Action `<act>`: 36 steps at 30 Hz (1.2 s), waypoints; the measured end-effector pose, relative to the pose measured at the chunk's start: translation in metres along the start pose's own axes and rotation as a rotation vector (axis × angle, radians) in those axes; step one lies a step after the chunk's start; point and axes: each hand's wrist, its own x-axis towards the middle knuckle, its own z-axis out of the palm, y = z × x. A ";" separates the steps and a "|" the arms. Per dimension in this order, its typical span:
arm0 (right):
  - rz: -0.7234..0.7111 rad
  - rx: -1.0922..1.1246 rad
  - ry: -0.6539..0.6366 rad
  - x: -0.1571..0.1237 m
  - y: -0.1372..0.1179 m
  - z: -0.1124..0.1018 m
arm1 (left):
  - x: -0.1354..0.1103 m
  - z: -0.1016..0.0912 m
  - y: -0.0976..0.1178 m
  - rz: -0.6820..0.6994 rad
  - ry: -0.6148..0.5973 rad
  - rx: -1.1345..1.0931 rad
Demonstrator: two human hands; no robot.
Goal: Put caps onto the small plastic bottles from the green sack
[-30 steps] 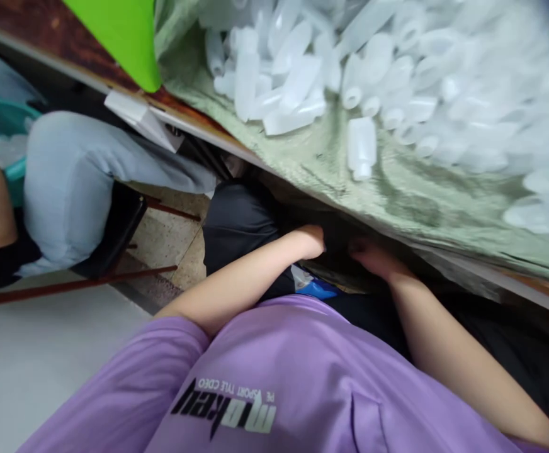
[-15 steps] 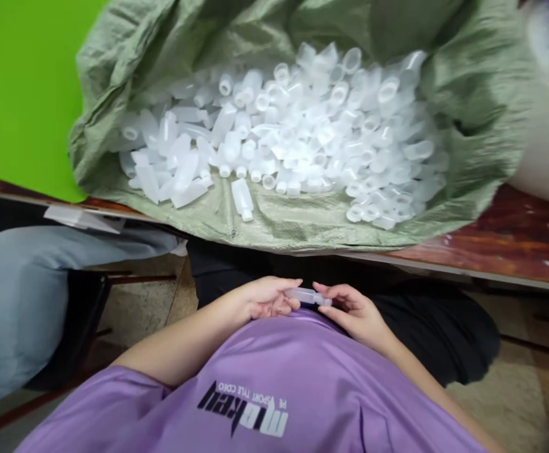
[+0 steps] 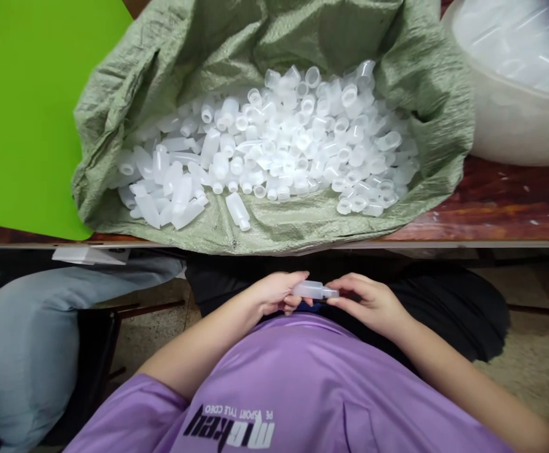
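Out of the shadow by the table (image 3: 501,204) since a second ago, your hands now show clearly with a small bottle (image 3: 308,289) between them. Its long axis runs sideways, nearly straight across your view, narrow end to your right. Your left hand (image 3: 277,294) grasps the broad end; your right hand (image 3: 371,303), nearer the narrow end, pinches it between thumb and fingers. Bottle and hands are on your side of the sack (image 3: 279,229).

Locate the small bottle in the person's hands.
In the head view, the small bottle sits below centre, held by the left hand and right hand, between the green sack and purple shirt.
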 end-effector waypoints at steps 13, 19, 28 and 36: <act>0.336 0.232 0.092 0.007 0.008 0.053 | -0.028 -0.014 -0.015 0.381 0.277 0.061; 0.224 0.190 0.156 0.008 0.008 0.057 | -0.032 -0.020 -0.016 0.390 0.242 0.108; 0.485 0.271 -0.199 0.022 -0.001 0.073 | -0.034 -0.022 -0.012 0.174 0.156 0.916; -0.380 -0.459 -0.118 0.026 0.002 0.048 | -0.027 -0.020 -0.011 0.070 0.043 0.838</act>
